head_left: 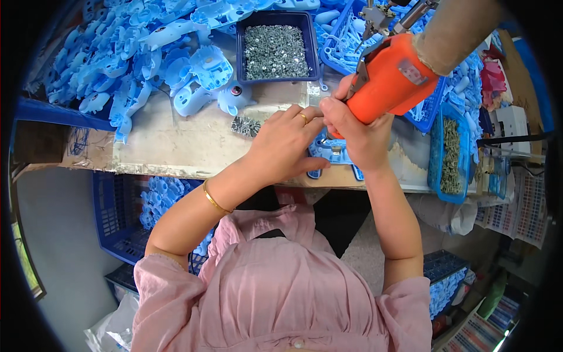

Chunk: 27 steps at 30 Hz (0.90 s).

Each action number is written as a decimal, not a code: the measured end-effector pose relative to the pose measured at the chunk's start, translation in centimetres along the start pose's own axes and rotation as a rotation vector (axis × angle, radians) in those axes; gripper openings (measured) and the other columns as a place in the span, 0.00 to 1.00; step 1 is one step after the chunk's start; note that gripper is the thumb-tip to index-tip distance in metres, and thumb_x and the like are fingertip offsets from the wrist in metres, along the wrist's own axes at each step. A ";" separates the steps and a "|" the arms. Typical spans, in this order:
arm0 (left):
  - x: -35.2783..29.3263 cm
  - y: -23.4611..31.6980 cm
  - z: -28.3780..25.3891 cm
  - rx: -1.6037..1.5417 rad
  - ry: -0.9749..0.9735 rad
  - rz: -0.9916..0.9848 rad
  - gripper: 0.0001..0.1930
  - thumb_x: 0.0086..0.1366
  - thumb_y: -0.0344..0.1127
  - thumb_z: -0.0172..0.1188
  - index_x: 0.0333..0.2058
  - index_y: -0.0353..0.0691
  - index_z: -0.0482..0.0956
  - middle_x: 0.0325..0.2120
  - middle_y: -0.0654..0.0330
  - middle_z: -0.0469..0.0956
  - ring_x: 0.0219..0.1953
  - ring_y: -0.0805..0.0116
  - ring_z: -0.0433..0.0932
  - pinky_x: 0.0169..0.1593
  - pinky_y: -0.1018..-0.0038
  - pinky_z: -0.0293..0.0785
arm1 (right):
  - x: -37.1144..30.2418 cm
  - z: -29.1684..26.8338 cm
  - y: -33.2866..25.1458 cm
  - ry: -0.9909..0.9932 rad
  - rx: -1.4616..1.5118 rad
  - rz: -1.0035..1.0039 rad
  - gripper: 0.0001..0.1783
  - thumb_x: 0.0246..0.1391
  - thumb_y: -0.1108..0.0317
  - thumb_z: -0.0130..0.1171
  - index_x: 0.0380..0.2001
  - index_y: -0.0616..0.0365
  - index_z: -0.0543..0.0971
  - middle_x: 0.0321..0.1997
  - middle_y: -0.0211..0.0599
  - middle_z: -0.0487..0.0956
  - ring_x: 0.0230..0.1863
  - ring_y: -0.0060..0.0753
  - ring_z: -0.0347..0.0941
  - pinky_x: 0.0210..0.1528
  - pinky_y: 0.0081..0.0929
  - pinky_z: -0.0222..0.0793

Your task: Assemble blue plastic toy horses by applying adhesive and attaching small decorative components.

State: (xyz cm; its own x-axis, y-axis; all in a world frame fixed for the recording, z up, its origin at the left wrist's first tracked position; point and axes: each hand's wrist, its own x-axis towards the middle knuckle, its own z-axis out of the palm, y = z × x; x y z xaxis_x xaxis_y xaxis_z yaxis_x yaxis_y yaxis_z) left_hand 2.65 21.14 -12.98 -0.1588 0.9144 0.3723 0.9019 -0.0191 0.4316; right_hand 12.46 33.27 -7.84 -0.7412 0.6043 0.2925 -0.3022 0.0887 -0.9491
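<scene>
My right hand [363, 132] is closed around an orange power screwdriver [387, 79], whose lower end points down at the bench. Beneath it lies a light-blue moulded plastic part [336, 154], partly covered by my hands. My left hand [285, 141] steadies that part, its thumb along the near side and its fingers bent over the far side. The fingertips meet close to my right hand, and whether they pinch a screw there is hidden. Beside my left wrist is a small pile of screws [246, 125]. A blue animal-shaped toy piece [234, 98] with an eye sits just behind.
A dark blue tray [239, 56] of small metal parts stands at the back. Light-blue shells [99, 67] heap up on the left. On the right are a blue basket [431, 108] of plastic pieces and a blue tray [437, 161] of screws. Under the bench is a blue crate [114, 217].
</scene>
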 end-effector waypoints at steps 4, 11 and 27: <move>0.1 -0.1 0.1 -0.026 0.001 0.011 0.35 0.44 0.50 0.76 0.49 0.39 0.77 0.51 0.60 0.76 0.50 0.58 0.75 0.51 0.64 0.74 | -0.3 -0.1 0.4 0.007 -0.049 -0.004 0.09 0.54 0.77 0.65 0.33 0.60 0.73 0.23 0.28 0.73 0.20 0.14 0.67 0.20 0.16 0.61; -0.1 -0.2 0.0 -0.054 -0.002 -0.005 0.37 0.45 0.52 0.76 0.51 0.38 0.75 0.52 0.57 0.76 0.51 0.55 0.74 0.52 0.62 0.73 | 1.0 0.1 -0.5 -0.059 -0.026 -0.051 0.11 0.57 0.74 0.65 0.39 0.61 0.73 0.29 0.27 0.75 0.25 0.15 0.70 0.25 0.17 0.65; -0.5 1.5 -1.4 -0.209 0.065 0.076 0.14 0.58 0.34 0.68 0.40 0.37 0.78 0.39 0.55 0.79 0.39 0.53 0.76 0.44 0.62 0.75 | 7.0 -2.3 -13.4 0.353 -0.988 -0.925 0.12 0.59 0.65 0.65 0.41 0.61 0.82 0.38 0.36 0.82 0.35 0.25 0.79 0.40 0.23 0.74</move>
State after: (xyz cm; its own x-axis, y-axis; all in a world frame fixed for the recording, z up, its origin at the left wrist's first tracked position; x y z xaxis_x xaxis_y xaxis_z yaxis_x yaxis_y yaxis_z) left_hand 3.52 20.09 -11.35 -0.1254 0.8795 0.4592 0.8104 -0.1762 0.5588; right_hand 12.73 38.12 6.61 -0.2747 0.1730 0.9458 0.0590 0.9849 -0.1630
